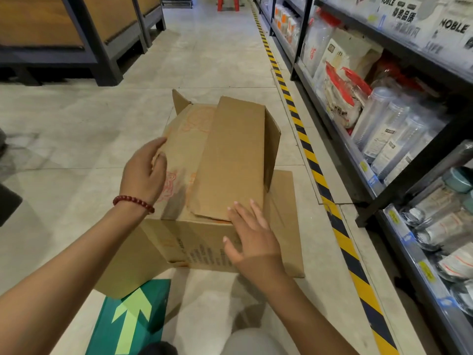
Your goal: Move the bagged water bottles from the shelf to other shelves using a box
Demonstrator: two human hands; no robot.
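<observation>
A brown cardboard box sits on the floor in the aisle, its top flaps folded over the opening. My left hand, a red bead bracelet at its wrist, grips the left flap at its edge. With straight fingers, my right hand rests on the near right corner of the box, fingertips on the right flap. Bagged clear water bottles lie on the dark metal shelf to the right. The box's contents are hidden.
A yellow-black hazard stripe runs along the shelf base. Lower shelves hold more bagged goods. Wooden display units stand at the far left. A green floor sticker with an arrow lies near my feet. Open tiled floor stretches ahead.
</observation>
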